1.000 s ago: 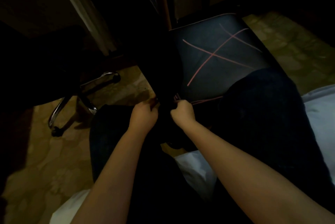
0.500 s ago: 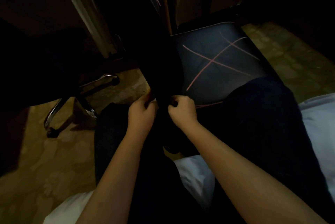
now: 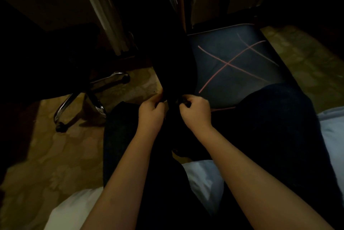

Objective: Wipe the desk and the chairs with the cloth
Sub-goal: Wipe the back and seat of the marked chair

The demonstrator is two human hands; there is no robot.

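Both grips were clamped on the cloth: the left hand point(image 3: 150, 115) and right hand point(image 3: 196, 114) each had fingers curled and pinching its lower edge, knuckles up, the two hands near each other with only a narrow strip of fabric between them. The cloth point(image 3: 175, 73) was a dark band that rose from the pinch toward the top of the view, in front of the person's knees and overlapping the near-left corner of the seat point(image 3: 236, 65). It was too dim to tell whether it hung free or lay against something behind it.

Over the last second very little had changed. The hands had stayed at the same edge and drifted slightly right, and the seat, dark with crossing pink lines, had slid lower in the view as the head tipped. The fingers appeared to be gathering or straightening the fabric, not rubbing anything. I judged that wiping was not under way at this moment: the cloth was still being readied.

To the left, well apart from the hands, the chrome base of a swivel chair point(image 3: 93, 91) stood on patterned carpet point(image 3: 46, 155). No counter top could be made out in the gloom.
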